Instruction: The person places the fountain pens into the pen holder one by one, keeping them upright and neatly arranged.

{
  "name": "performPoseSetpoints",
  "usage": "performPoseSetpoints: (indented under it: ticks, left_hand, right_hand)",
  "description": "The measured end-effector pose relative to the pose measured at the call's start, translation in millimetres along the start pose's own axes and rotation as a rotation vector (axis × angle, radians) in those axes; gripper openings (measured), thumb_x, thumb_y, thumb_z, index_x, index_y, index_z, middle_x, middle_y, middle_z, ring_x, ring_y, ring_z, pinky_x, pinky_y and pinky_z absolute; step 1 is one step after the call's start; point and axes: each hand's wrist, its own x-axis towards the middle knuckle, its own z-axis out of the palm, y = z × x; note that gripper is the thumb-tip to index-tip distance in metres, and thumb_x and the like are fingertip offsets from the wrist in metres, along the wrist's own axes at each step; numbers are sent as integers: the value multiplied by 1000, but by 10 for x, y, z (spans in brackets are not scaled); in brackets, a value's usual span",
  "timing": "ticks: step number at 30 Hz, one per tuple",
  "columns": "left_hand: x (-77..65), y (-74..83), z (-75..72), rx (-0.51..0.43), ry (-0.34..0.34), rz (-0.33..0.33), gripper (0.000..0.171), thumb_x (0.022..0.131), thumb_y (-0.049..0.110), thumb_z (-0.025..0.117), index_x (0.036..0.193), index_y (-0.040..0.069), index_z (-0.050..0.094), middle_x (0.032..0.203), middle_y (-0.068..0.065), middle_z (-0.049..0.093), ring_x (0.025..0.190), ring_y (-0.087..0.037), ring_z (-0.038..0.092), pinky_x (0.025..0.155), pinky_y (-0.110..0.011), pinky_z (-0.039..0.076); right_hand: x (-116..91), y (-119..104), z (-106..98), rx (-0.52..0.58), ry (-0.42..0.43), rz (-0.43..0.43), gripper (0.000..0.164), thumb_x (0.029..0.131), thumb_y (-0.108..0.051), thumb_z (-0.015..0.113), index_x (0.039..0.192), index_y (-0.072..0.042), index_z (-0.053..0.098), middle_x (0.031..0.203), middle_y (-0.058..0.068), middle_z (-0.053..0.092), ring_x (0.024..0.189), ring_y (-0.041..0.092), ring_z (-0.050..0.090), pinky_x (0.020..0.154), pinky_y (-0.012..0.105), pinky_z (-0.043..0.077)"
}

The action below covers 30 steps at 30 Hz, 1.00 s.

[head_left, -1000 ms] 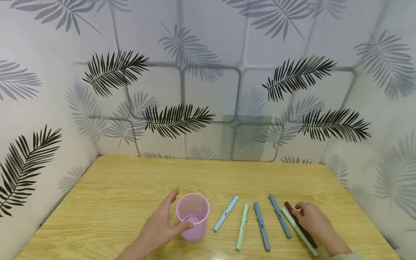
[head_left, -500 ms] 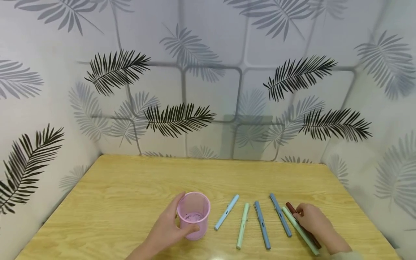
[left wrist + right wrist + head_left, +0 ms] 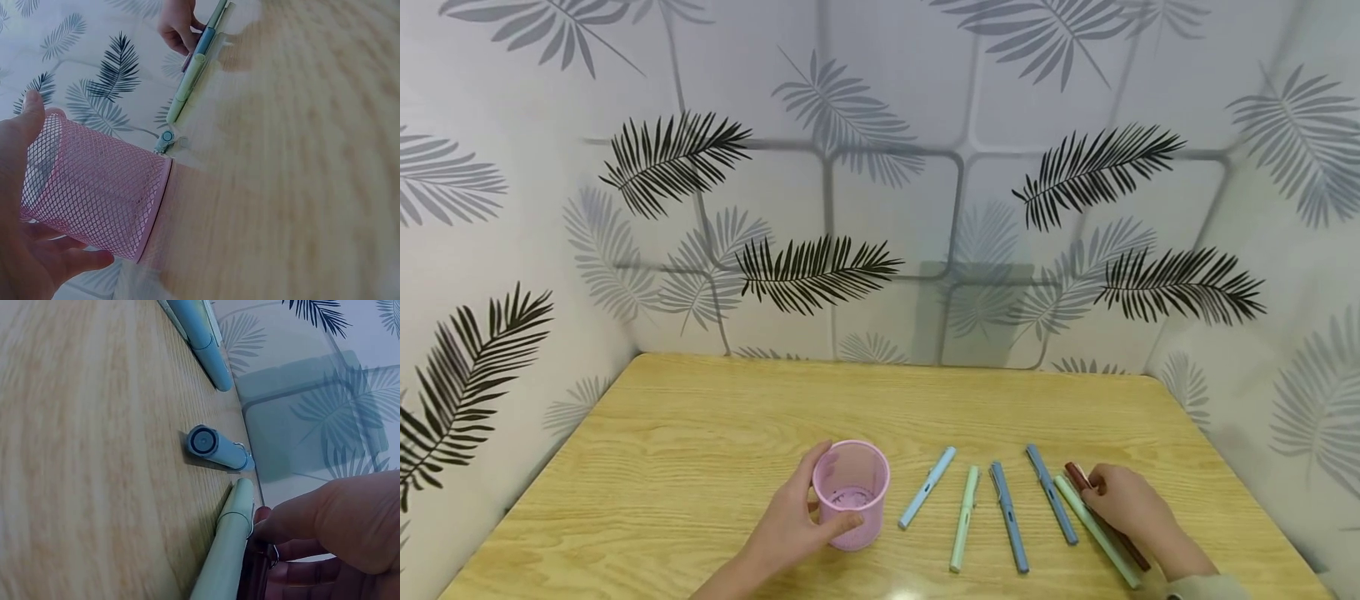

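My left hand (image 3: 786, 525) grips a pink mesh pen holder (image 3: 872, 527), thumb at the near side and fingers round the left and far side. The holder stands upright on the table, with no pens in it. In the left wrist view its mesh wall (image 3: 100, 187) lies between thumb and fingers. At the right, my right hand (image 3: 1133, 504) pinches a dark red pen (image 3: 1077, 476) near its clip; part of the pen is hidden by the hand. A light green pen (image 3: 1097, 532) lies along its left side, close against it in the right wrist view.
Between the hands lie a light blue pen (image 3: 927, 488), another light green pen (image 3: 965, 520), a blue pen (image 3: 1010, 518) and a second blue pen (image 3: 1052, 495). The wooden table (image 3: 700, 433) ends at a leaf-patterned wall (image 3: 880, 208).
My left hand has moved right and closed round the pen holder. My right hand stays at the dark red pen, which has shifted slightly right against the green one.
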Motion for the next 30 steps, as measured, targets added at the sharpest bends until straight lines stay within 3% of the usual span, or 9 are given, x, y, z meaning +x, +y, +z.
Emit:
performPoseSetpoints:
  ticks: [3,9,18,30]
  left_hand:
    - [-7,46,-1,-7,-4,-14,88,74,34,79,142,9,29,127,-20,50,96,-37,61,74,-30,54]
    - [-25,369,-57,-55,-12,-51,81,77,21,77,140,3,30,128,-27,47,99,-45,58,77,-47,53]
    - [-18,25,29,-43,4,-41,81,77,30,77,141,17,30,127,-16,50,102,-38,58,76,-38,54]
    - [-13,8,43,-30,9,-33,83,78,37,75,143,17,27,131,-15,47,102,-36,59,77,-36,54]
  right_hand:
    - [-16,-11,-5,3,22,-14,12,83,-11,63,86,0,63,76,6,61,65,18,53,57,37,46]
    - [-45,-49,-40,18,76,-31,14,85,-11,63,91,1,66,78,6,63,63,16,53,52,32,45]
    - [-96,-161,-111,115,177,-57,28,90,-11,59,110,8,60,93,20,65,68,22,60,49,30,46]
    - [-108,-325,-161,185,361,-123,28,91,-9,60,115,5,57,92,17,65,66,20,60,44,26,45]
